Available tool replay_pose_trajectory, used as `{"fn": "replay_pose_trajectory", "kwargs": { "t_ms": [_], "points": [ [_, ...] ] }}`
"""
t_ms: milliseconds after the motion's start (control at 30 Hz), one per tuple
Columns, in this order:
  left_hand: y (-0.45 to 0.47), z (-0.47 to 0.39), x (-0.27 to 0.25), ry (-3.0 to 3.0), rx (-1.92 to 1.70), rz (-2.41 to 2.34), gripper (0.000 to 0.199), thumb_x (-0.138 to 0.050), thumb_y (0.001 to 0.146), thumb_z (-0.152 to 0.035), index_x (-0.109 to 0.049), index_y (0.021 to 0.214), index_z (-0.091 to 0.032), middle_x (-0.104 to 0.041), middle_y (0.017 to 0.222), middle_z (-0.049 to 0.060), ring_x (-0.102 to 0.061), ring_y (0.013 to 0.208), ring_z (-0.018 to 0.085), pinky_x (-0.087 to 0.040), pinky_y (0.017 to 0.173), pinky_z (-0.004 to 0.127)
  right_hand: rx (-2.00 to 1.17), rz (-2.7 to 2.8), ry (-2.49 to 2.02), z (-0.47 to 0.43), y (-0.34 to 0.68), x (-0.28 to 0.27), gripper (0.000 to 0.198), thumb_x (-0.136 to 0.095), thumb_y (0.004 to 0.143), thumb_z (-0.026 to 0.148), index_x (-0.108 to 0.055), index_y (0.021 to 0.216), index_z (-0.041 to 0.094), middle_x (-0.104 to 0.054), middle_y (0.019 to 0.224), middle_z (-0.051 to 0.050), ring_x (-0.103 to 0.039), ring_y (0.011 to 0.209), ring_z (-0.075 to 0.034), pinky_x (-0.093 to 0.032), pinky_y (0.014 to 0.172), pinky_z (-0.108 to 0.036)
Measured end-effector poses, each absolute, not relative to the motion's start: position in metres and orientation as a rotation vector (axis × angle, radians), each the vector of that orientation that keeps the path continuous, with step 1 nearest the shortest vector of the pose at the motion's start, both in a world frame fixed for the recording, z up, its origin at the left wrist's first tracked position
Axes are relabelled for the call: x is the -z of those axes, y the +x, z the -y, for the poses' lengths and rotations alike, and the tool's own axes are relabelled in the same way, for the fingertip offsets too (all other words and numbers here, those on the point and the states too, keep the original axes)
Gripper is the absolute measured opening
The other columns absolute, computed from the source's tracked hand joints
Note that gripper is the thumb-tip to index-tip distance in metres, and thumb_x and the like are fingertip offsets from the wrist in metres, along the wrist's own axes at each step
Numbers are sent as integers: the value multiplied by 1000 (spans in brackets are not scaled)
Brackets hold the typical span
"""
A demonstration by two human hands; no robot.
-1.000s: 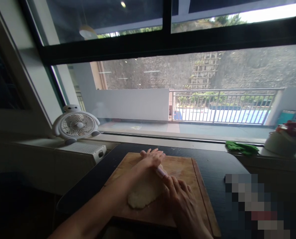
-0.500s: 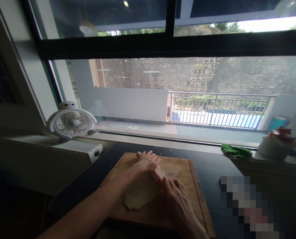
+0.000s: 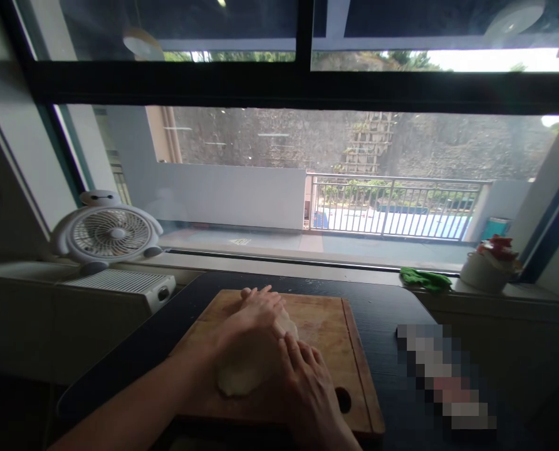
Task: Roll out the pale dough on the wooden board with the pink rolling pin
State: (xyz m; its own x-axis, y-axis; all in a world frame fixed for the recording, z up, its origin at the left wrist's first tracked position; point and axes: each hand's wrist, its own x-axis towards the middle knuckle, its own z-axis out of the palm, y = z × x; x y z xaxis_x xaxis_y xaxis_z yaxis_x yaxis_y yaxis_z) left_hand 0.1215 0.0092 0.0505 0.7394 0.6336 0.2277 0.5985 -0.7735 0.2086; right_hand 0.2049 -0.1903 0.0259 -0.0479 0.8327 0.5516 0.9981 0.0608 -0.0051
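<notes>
A rolling pin [image 3: 246, 292] lies slantwise over a sheet of pale dough [image 3: 238, 378] on a wooden cutting board [image 3: 324, 326]. Mostly covered by my hands, the pin shows clearly only at its far rounded end. My left hand [image 3: 262, 307] rests over its far part, fingers laid across it and pointing away from me. Over the near part lies my right hand [image 3: 308, 373], its fingers bent onto the pin. The dough's near edge is uneven and lies between my forearms. More dough shows just beyond my right fingertips.
The board sits on a dark table [image 3: 378, 313] dusted with flour at the back. A white fan [image 3: 114, 233] stands at left above a white heater [image 3: 141, 285]. A green cloth [image 3: 425, 279] and a white pot [image 3: 484, 272] are on the windowsill. A pixelated item [image 3: 444, 376] lies at right.
The view has turned slightly to the right. My right hand has shifted a little left on the board, uncovering a dark hole near the board's corner. Both hands stay on the rolling pin.
</notes>
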Motion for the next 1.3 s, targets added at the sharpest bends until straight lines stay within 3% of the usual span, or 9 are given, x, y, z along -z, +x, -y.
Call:
{"fn": "replay_pose_trajectory", "kwargs": {
  "t_ms": [133, 233, 433, 533, 633, 800, 1000, 1167, 1300],
  "points": [
    [69, 4, -50, 2911, -178, -1076, 54, -24, 91, -38, -38, 136, -10, -29, 146, 14, -19, 137, 25, -8, 110, 48, 510, 2027, -1747, 187, 186, -27, 51, -45, 83, 10, -40, 134, 11, -48, 132, -15, -54, 102, -24, -44, 85, -36],
    [61, 11, -54, 2955, -97, -1069, 60, -16, 93, -41, -27, 141, -7, -21, 148, 14, -13, 138, 25, -7, 110, 46, 509, 2042, -1713, 186, 184, -27, 52, -46, 82, 9, -40, 134, 10, -49, 131, -16, -55, 101, -24, -44, 84, -36],
    [129, 3, -68, 2884, -23, -1031, 49, -25, 93, -32, -45, 131, -10, -38, 141, 16, -28, 133, 28, -14, 108, 48, 332, 1924, -1824, 191, 211, -36, 44, -46, 82, 7, -49, 124, 20, -62, 100, -6, -57, 87, -19, -44, 79, -33],
    [174, -4, -65, 2852, -58, -1014, 46, -30, 93, -36, -53, 124, -11, -47, 134, 16, -33, 129, 30, -15, 106, 49, 401, 1879, -1880, 196, 228, -33, 43, -46, 83, 8, -49, 124, 18, -61, 105, -7, -55, 92, -22, -44, 82, -35],
    [209, -9, -58, 2829, -125, -1017, 48, -31, 93, -39, -54, 120, -7, -51, 129, 20, -34, 127, 31, -16, 105, 50, 520, 1828, -1920, 203, 241, -22, 56, -46, 81, 6, -37, 135, 19, -57, 115, -7, -53, 99, -23, -43, 85, -37],
    [216, -10, -56, 2848, -182, -994, 50, -27, 94, -39, -50, 124, -6, -46, 132, 21, -31, 129, 32, -16, 104, 54, 583, 1785, -1935, 210, 238, -10, 65, -44, 79, 4, -28, 140, 19, -56, 117, -8, -50, 105, -25, -42, 89, -39],
    [129, 4, -60, 2896, -155, -982, 44, -26, 93, -24, -46, 131, -13, -41, 140, 11, -25, 134, 26, -10, 110, 48, 600, 1803, -1831, 197, 193, -14, 57, -44, 76, 4, -42, 132, 10, -54, 120, -16, -51, 101, -27, -43, 86, -42],
    [68, 11, -47, 2919, -362, -1003, 54, -19, 95, -38, -28, 141, -12, -27, 147, 10, -15, 138, 22, -7, 112, 45, 532, 1967, -1787, 189, 173, -23, 49, -46, 79, 7, -48, 128, 15, -53, 121, -16, -53, 98, -26, -45, 82, -39],
    [84, 4, -44, 2902, -445, -955, 51, -18, 95, -39, -32, 140, -18, -35, 144, 6, -22, 136, 19, -10, 112, 43, 445, 1949, -1829, 188, 187, -33, 51, -47, 83, 10, -41, 133, 18, -54, 119, -13, -52, 97, -23, -43, 82, -36]
  ]
}}
